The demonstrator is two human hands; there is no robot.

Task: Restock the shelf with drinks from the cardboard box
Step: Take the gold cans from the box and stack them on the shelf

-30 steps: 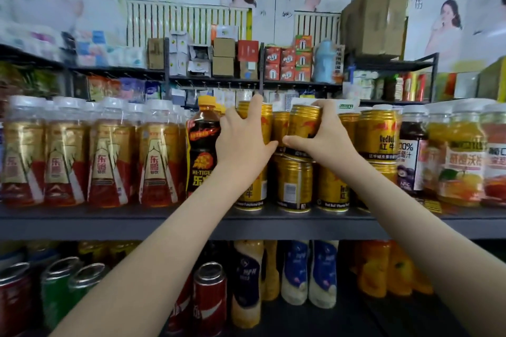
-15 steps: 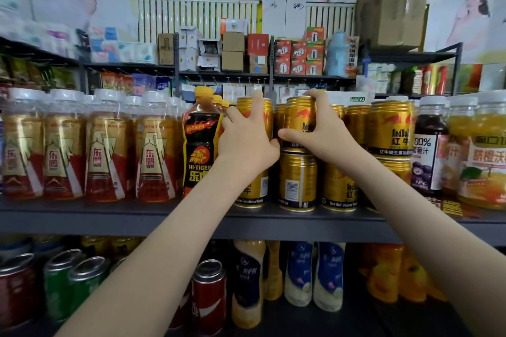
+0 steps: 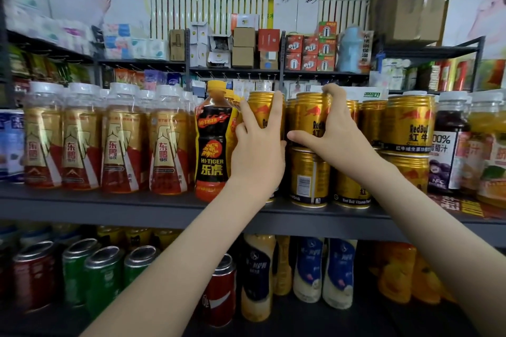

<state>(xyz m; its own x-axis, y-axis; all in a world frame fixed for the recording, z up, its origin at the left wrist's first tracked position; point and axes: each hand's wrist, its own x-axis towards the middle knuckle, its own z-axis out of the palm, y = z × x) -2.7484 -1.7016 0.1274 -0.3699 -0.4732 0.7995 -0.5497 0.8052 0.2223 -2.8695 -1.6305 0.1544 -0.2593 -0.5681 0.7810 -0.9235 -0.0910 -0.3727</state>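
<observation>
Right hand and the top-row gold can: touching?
Touching. Head view: right hand curls fingers over the gold can rim, thumb on its side.

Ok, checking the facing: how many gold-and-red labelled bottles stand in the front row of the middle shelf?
4 bottles, side by side left of the Hi-Tiger bottle: far left, next, third, fourth. More stand behind, partly hidden.

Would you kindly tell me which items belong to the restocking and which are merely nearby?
Job: left hand touching left gold metal can; right hand gripping right gold metal can; grey metal shelf.
Nearby: black Hi-Tiger plastic bottle; red cola can.
</observation>
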